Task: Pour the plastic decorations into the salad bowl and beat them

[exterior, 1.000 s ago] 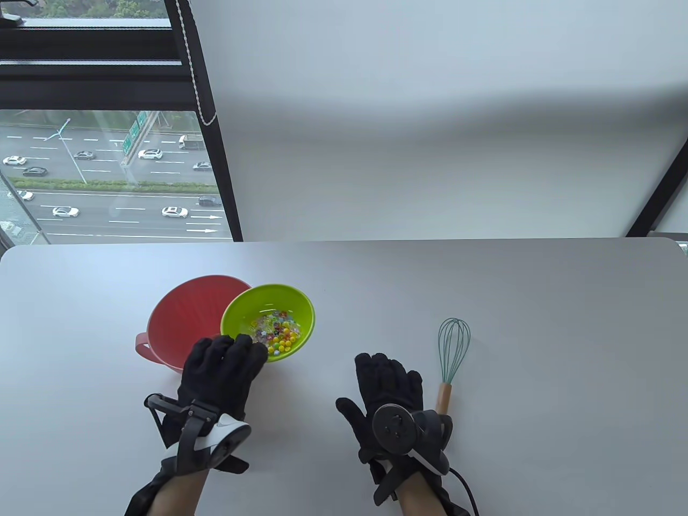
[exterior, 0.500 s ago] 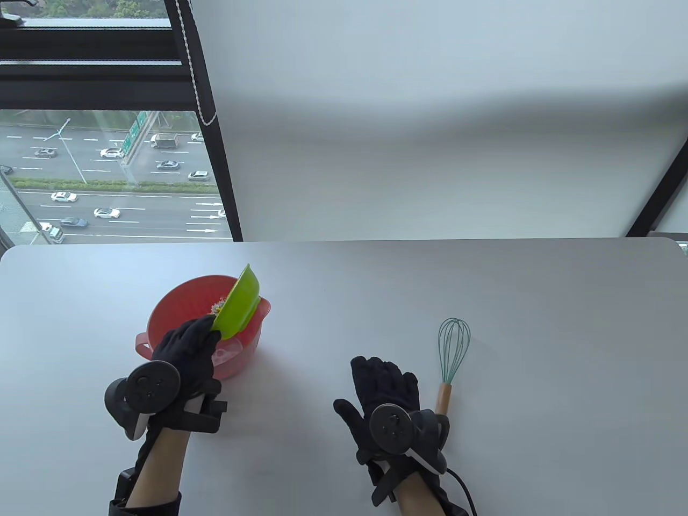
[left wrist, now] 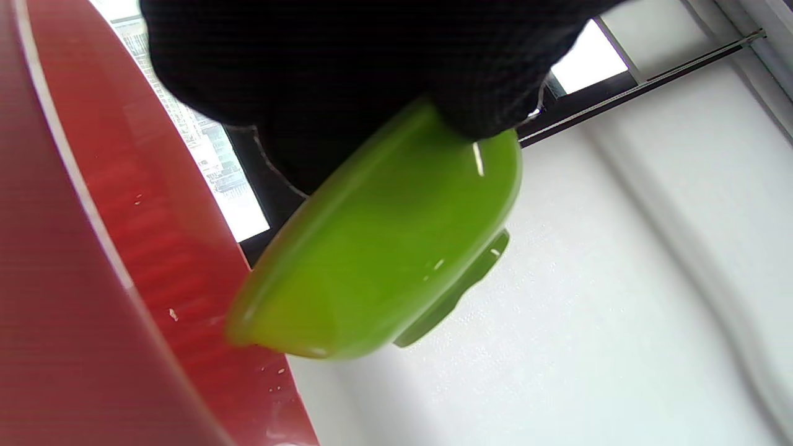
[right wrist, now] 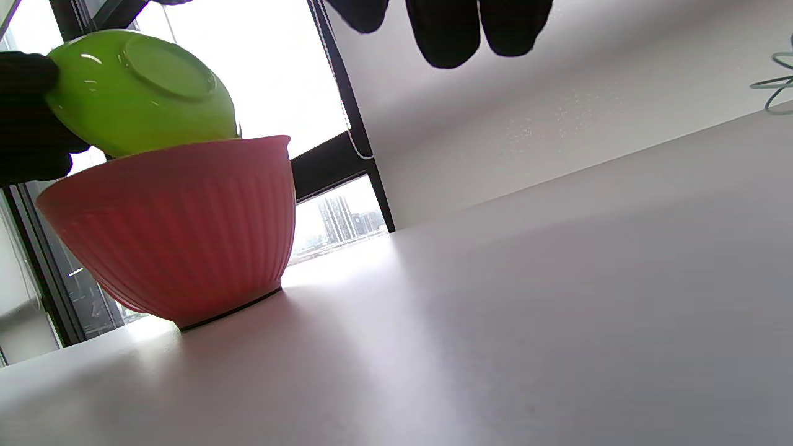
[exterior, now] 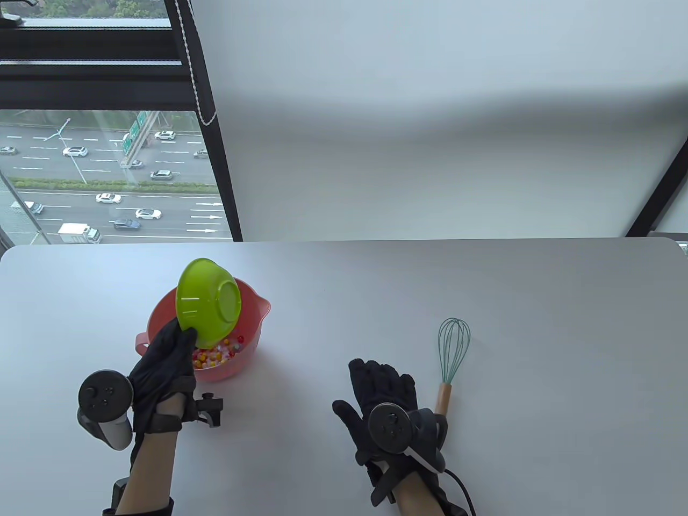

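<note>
My left hand (exterior: 164, 357) grips the rim of a small green bowl (exterior: 208, 301) and holds it upside down over the red salad bowl (exterior: 256, 317), base facing up. Colourful plastic decorations (exterior: 217, 355) lie inside the salad bowl. In the left wrist view the green bowl (left wrist: 378, 248) hangs from my gloved fingers (left wrist: 347, 74) beside the red bowl's wall (left wrist: 93, 279). The right wrist view shows the green bowl (right wrist: 142, 93) tipped on the salad bowl (right wrist: 179, 229). My right hand (exterior: 381, 389) lies flat and open on the table, just left of a teal whisk (exterior: 452, 352) with a wooden handle.
The white table (exterior: 537, 333) ends at a far edge against a white wall and a window (exterior: 107, 172) at the back left. The whisk's wires (right wrist: 777, 83) show at the right edge of the right wrist view. A cable (exterior: 465, 486) trails from my right wrist.
My left hand has turned the green bowl from upright, through tilted, to fully upside down over the salad bowl, and the decorations have fallen into it. My right hand has stayed put.
</note>
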Motion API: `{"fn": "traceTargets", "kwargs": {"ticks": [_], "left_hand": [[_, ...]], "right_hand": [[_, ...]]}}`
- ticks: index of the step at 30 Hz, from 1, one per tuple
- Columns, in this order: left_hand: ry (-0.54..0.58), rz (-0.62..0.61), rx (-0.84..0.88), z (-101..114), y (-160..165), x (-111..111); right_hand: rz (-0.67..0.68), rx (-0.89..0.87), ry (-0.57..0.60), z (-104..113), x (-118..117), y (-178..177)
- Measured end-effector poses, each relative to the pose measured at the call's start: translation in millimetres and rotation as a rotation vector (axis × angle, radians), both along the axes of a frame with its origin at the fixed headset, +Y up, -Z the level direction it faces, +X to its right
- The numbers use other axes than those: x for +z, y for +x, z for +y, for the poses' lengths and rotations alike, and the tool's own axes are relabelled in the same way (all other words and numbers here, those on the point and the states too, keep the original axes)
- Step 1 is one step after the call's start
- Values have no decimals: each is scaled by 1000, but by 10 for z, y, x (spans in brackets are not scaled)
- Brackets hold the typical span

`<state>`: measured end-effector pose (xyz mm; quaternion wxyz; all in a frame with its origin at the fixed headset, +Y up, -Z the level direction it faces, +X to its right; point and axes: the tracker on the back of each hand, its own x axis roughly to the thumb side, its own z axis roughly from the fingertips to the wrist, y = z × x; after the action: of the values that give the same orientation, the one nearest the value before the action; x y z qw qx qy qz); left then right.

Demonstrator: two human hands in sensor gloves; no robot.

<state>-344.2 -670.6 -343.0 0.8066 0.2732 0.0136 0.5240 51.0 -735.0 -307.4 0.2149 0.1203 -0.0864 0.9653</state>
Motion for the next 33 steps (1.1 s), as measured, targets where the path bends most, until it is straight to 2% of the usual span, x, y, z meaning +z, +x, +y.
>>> {"fn": "traceTargets", "kwargs": {"ticks": [4,9,13,17,24,27,31,33], "left_hand": [[85,35,-75,103,28,139],[233,206,-377,263,133,446],[263,328,-550,281,135,622],[218,426,-658,184,59,688],[69,548,-850,-17,51,656],[4,572,-843,-93,0,609],[-168,577,-787,-235,-131,528],[-211,585,-760,-314,-193,496]], "right_hand": [[1,-4,-1,0,-3,1],[3,-4,-4,-4,-8,0],[5,-8,-8,-8,-9,-1],[4,-12,-11,-13,-12,3],[0,-20,-28,-35,-22,15],[-3,-27,-31,-36,-25,31],[-7,-32,-34,-40,-30,43],[-9,-37,-41,-47,-35,48]]}}
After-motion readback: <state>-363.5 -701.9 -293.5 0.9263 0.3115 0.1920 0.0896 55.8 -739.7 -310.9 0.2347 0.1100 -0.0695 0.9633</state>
